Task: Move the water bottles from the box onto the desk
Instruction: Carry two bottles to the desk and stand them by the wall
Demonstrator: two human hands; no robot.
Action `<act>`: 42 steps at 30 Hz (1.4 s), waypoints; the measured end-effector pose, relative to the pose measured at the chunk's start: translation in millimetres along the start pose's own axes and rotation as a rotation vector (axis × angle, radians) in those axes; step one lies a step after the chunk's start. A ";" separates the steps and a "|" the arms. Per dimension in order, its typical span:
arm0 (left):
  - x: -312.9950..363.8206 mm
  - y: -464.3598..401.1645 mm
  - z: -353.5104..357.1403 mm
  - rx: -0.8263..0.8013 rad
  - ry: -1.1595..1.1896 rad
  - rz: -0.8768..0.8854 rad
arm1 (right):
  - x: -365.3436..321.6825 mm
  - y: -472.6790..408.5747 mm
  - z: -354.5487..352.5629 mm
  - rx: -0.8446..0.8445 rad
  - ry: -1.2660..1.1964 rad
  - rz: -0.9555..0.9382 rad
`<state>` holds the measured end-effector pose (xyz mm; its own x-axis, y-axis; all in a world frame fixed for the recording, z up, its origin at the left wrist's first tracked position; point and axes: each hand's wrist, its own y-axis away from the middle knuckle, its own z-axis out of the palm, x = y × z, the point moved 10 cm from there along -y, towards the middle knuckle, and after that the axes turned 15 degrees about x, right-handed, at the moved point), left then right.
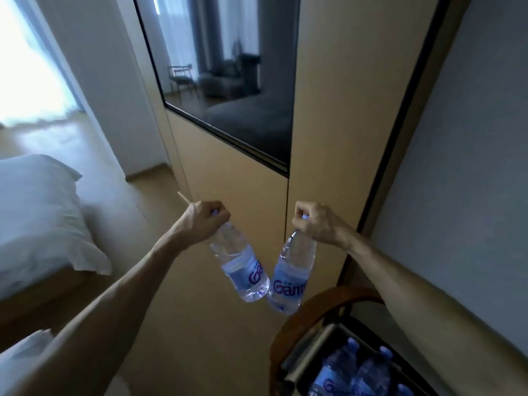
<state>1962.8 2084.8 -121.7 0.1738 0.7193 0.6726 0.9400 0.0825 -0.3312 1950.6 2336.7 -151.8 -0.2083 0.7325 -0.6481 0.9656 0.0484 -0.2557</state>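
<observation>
My left hand [204, 221] grips the capped neck of a clear water bottle [241, 267] with a blue label, which hangs tilted in the air. My right hand [315, 224] grips the neck of a second, similar water bottle [293, 277]. The two bottles' bottoms nearly touch in mid-frame, in front of a beige wall panel. At the bottom right the box [307, 358] holds several more bottles [368, 372] standing with blue caps up. No desk is in view.
The box sits on a round wooden chair [294, 318] at the lower right. A dark wall-mounted screen [228, 78] hangs ahead. A bed with a white pillow [37, 215] is on the left. Beige floor lies between them.
</observation>
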 end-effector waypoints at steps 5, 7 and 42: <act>-46.3 -49.9 -120.6 0.203 0.003 -0.088 | -119.4 -66.2 20.1 0.077 -0.041 -0.139; -57.9 -64.7 -161.4 0.271 -0.024 -0.102 | -159.1 -89.2 28.3 0.101 -0.087 -0.183; -250.7 -416.2 -427.1 0.751 -0.375 -0.068 | -494.2 -534.2 267.6 0.060 -0.312 -0.662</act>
<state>1653.4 1575.5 130.1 -0.1096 0.8669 0.4862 0.4766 0.4751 -0.7397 1496.0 1767.1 113.0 -0.7885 0.3348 -0.5160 0.6136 0.3704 -0.6973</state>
